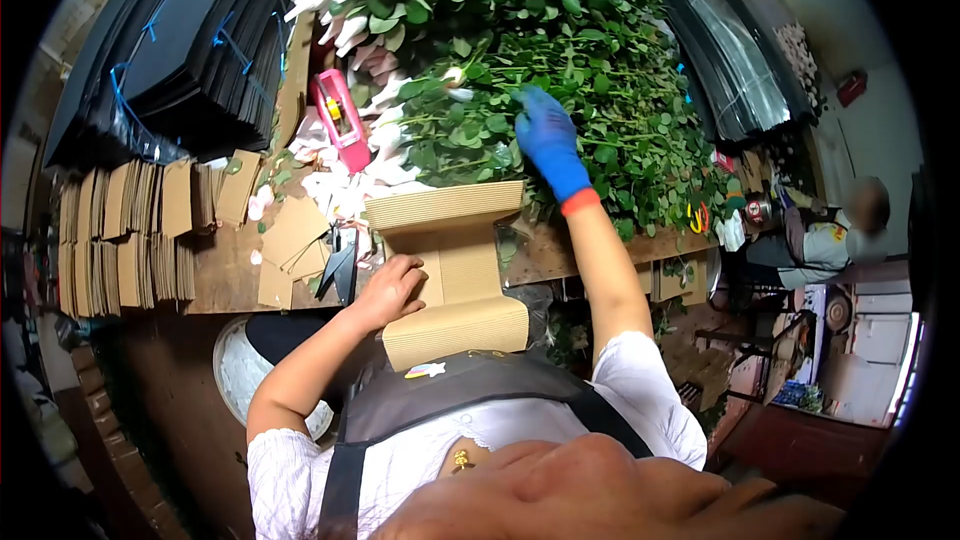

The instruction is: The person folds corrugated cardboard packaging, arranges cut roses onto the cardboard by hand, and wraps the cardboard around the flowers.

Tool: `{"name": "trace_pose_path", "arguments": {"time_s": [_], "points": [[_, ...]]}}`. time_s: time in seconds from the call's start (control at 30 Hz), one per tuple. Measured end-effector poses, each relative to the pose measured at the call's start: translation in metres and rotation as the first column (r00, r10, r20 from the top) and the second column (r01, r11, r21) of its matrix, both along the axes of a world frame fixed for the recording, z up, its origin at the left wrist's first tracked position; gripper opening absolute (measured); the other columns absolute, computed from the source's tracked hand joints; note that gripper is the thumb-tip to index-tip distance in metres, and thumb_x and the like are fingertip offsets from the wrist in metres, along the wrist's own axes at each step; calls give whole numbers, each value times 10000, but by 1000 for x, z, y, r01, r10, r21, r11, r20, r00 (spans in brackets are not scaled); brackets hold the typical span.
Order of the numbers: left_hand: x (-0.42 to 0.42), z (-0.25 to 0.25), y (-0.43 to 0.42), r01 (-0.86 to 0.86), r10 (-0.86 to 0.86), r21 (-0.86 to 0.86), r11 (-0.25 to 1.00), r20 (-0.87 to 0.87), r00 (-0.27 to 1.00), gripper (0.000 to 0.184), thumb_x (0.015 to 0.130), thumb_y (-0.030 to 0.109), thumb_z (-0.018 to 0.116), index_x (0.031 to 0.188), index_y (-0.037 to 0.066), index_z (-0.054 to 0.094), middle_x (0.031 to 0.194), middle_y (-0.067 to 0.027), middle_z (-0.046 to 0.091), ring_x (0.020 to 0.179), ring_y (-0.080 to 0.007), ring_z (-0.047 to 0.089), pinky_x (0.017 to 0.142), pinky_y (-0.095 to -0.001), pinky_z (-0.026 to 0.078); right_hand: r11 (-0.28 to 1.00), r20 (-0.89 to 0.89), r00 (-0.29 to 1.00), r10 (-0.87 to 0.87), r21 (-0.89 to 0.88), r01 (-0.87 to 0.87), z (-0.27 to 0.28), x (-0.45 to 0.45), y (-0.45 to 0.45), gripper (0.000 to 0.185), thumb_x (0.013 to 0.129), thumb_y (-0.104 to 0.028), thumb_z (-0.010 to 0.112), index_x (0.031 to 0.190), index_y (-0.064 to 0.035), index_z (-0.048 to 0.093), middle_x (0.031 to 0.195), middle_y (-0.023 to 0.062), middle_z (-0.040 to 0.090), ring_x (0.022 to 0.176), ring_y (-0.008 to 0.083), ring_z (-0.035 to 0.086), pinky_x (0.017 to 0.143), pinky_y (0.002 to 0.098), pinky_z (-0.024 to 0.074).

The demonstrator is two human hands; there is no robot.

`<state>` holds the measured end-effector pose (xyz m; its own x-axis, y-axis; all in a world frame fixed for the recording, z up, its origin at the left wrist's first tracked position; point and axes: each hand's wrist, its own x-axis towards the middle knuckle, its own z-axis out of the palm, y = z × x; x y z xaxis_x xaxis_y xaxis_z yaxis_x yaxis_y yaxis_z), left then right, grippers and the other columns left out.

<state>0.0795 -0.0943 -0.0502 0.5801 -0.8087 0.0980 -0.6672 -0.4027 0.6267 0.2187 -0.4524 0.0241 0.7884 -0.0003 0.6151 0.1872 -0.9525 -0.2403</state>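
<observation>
My left hand, bare, presses on the left side of a corrugated cardboard sheet, its fingers bent over the edge. The sheet is folded up at its far end, and its near end lies against my apron. My right hand, in a blue glove with a red cuff, is stretched out over leafy rose stems. Its fingers look apart and hold nothing that I can see, though the tips are slightly blurred. A pale rose bloom lies a little left of the glove.
Black scissors and loose cardboard pieces lie left of the sheet. Beyond them sits a pink tool. Stacked brown cards and black sheets fill the left. Another person sits at far right.
</observation>
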Motion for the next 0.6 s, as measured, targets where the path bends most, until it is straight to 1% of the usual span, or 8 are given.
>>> {"name": "trace_pose_path", "arguments": {"time_s": [0.1,0.17,0.23,0.33,0.43,0.5,0.53,0.6], "points": [[0,3,0,-2,2,6,1000,-7,1000,503,683,162,847,1101,33,597,1248,-165,536,1174,-373,523,989,-441,469,922,-301,950,-83,-384,-42,-40,31,-32,227,777,-210,692,982,-111,706,1113,129,662,1019,347,631,878,446,504],[-1,3,1,1,-1,3,1000,14,1000,506,706,163,838,1132,33,598,1239,-176,548,1153,-382,539,967,-451,481,987,-84,995,57,-147,-69,-13,30,-32,258,756,-237,732,972,-102,698,1107,119,665,988,344,633,865,434,507],[-1,3,1,-10,10,11,1000,-25,1000,459,725,144,809,1118,23,605,1257,-176,545,1180,-380,522,1005,-442,459,981,161,983,93,-182,-63,43,13,-15,211,802,-182,702,993,-94,689,1063,127,684,978,343,646,888,426,512],[-1,-2,2,-8,9,-37,999,14,1000,453,724,126,802,1119,29,602,1229,-171,553,1149,-378,541,961,-447,478,976,88,973,215,24,-218,65,-5,-20,251,835,-66,662,1080,-96,710,1163,123,695,1061,361,649,937,412,512],[-1,-10,2,-16,18,-73,997,25,1000,406,737,113,779,1096,27,610,1211,-165,562,1136,-372,547,953,-443,481,959,131,975,180,196,-204,77,-30,-32,299,838,-89,684,1137,-81,666,1110,155,690,1003,357,662,890,405,530],[-4,-12,3,-50,51,-94,994,15,999,348,766,102,747,1080,29,618,1197,-162,567,1120,-365,556,948,-440,482,982,105,985,139,112,-150,84,-43,-31,326,840,-71,682,1165,-66,653,1090,174,683,988,353,666,881,398,530],[-6,-12,3,-40,41,-89,995,14,999,337,780,105,739,1084,29,616,1195,-162,567,1118,-366,556,946,-440,483,960,117,986,121,238,-146,83,-51,-21,360,820,-26,658,1178,-63,647,1085,177,675,982,366,660,889,403,528],[-4,-18,2,-48,55,-114,992,56,997,291,816,99,706,1087,31,624,1198,-160,572,1113,-358,568,930,-431,497,911,124,914,387,103,-400,98,-62,2,484,759,-18,640,1238,-81,624,1091,146,666,1039,365,632,966,439,496]]}}
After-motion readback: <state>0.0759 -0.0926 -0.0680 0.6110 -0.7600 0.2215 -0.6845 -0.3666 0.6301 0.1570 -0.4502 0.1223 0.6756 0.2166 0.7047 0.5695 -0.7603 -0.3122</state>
